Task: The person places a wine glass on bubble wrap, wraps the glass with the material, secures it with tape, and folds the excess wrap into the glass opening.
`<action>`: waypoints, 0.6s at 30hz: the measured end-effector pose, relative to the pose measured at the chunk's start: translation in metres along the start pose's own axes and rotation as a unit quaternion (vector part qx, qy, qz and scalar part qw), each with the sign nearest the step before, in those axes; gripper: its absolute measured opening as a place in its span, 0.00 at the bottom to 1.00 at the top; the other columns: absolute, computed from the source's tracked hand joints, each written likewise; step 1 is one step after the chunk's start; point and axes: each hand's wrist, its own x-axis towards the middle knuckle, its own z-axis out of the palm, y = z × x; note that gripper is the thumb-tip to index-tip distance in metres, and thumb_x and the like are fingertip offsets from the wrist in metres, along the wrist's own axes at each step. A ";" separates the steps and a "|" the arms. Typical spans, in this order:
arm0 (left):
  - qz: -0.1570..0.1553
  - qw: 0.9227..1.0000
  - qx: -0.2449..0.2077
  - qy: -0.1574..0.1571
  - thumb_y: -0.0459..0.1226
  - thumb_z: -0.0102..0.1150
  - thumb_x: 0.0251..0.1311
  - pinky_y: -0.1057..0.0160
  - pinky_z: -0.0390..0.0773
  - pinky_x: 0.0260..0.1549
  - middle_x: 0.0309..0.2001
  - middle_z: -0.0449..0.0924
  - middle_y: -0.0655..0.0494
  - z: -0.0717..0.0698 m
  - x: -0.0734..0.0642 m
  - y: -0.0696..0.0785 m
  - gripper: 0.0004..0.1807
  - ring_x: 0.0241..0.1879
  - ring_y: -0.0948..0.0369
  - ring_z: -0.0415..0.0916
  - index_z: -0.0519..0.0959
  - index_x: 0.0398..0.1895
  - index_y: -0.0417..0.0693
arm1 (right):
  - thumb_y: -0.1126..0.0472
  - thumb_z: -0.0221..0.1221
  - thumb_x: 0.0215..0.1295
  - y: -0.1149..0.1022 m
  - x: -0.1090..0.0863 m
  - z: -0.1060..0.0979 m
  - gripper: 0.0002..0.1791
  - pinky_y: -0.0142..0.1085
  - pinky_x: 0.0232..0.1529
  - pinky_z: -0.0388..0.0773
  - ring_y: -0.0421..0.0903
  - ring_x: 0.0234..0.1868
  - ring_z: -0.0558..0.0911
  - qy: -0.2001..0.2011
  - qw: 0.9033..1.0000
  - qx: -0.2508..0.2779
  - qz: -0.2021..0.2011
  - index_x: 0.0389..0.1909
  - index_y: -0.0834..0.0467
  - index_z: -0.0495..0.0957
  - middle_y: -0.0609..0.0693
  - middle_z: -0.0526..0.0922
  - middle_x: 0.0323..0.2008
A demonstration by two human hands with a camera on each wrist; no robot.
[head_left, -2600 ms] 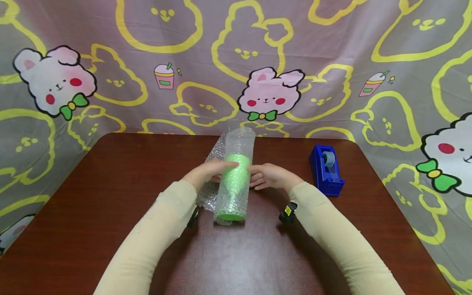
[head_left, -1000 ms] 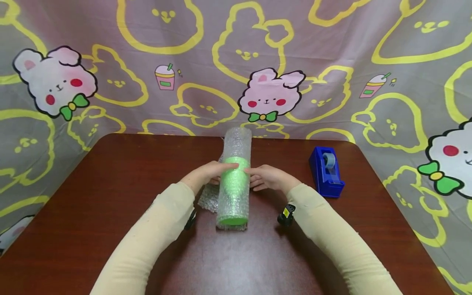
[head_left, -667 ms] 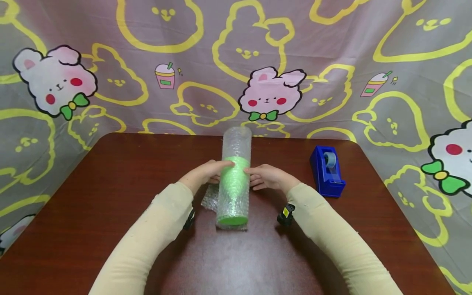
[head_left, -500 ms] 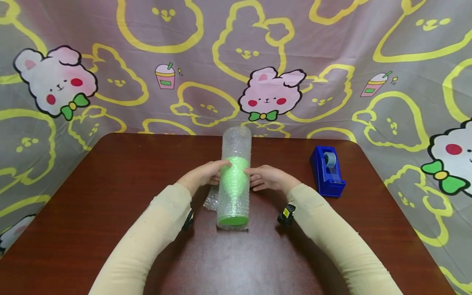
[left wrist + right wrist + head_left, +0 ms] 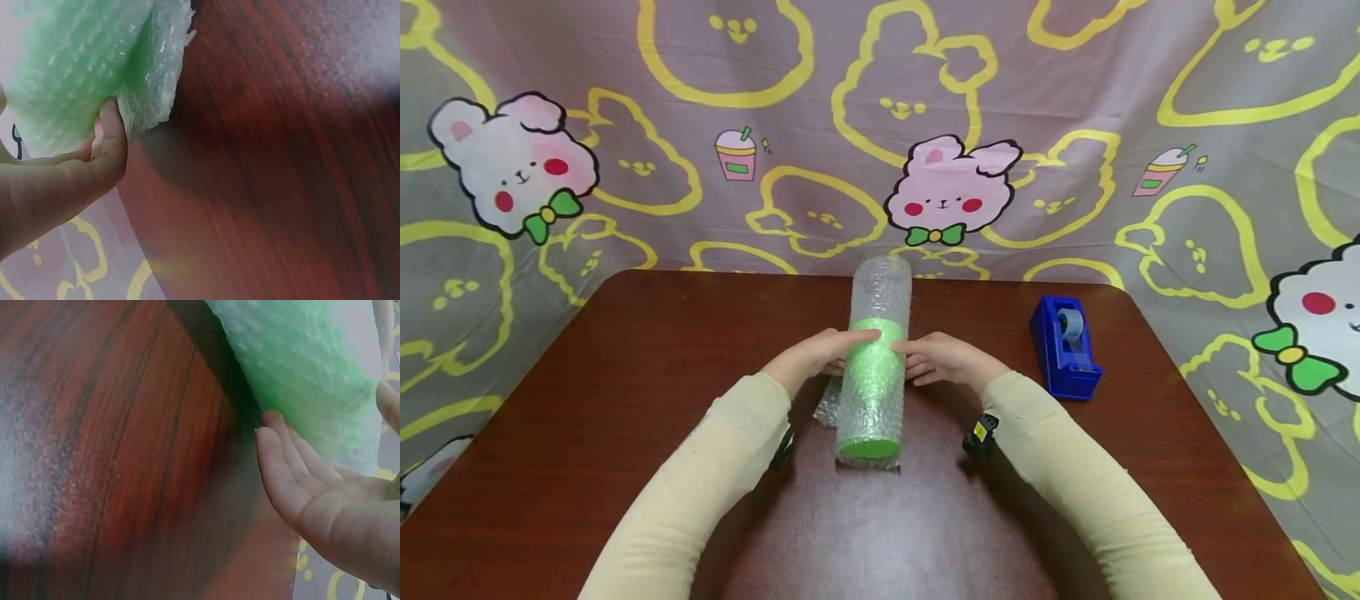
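A green cylindrical object (image 5: 874, 375), wrapped in clear bubble wrap (image 5: 882, 287), lies lengthwise on the table, its green round end facing me. From the left side my left hand (image 5: 812, 354) grips the roll, thumb on top and fingers along its flank. Opposite it, my right hand (image 5: 951, 357) holds the right flank with the thumb near the top. A short loose flap of wrap (image 5: 827, 407) sticks out on the left; the left wrist view shows its crinkled edge (image 5: 164, 75) beside my fingertips. In the right wrist view my fingers (image 5: 281, 462) touch the roll's lower side.
A blue tape dispenser (image 5: 1066, 348) with a roll of clear tape stands on the right of the dark brown table (image 5: 625, 400). A curtain (image 5: 820, 67) printed with cartoon animals hangs behind the table and along its sides.
The loose sheet of bubble wrap on the left has shortened as the roll took it up. The roll now points straighter away from me. Both hands have stayed on it.
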 end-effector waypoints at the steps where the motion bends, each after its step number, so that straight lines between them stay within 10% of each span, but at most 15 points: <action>1: 0.001 1.000 -0.004 0.002 0.60 0.51 0.58 0.57 0.75 0.53 0.60 0.68 0.45 0.000 0.000 0.000 0.45 0.51 0.54 0.74 0.57 0.67 0.37 | 0.49 0.49 0.69 0.000 0.000 -0.001 0.30 0.45 0.56 0.75 0.55 0.57 0.76 -0.001 1.000 0.004 -0.002 0.63 0.68 0.64 0.66 0.74 0.57; 10: -0.006 0.998 -0.052 -0.028 0.53 0.47 0.64 0.56 0.73 0.55 0.56 0.71 0.40 -0.003 0.003 0.000 0.35 0.47 0.54 0.75 0.58 0.67 0.40 | 0.50 0.48 0.70 0.004 0.002 -0.003 0.30 0.45 0.57 0.74 0.57 0.59 0.75 -0.009 1.000 0.014 0.002 0.63 0.69 0.62 0.67 0.72 0.59; 18: -0.001 1.000 0.024 -0.018 0.62 0.46 0.59 0.51 0.68 0.60 0.69 0.57 0.44 0.000 -0.003 0.006 0.47 0.63 0.49 0.64 0.50 0.71 0.40 | 0.50 0.48 0.69 0.001 0.000 -0.001 0.31 0.46 0.57 0.74 0.56 0.58 0.75 0.000 1.000 0.006 0.003 0.63 0.71 0.62 0.67 0.72 0.58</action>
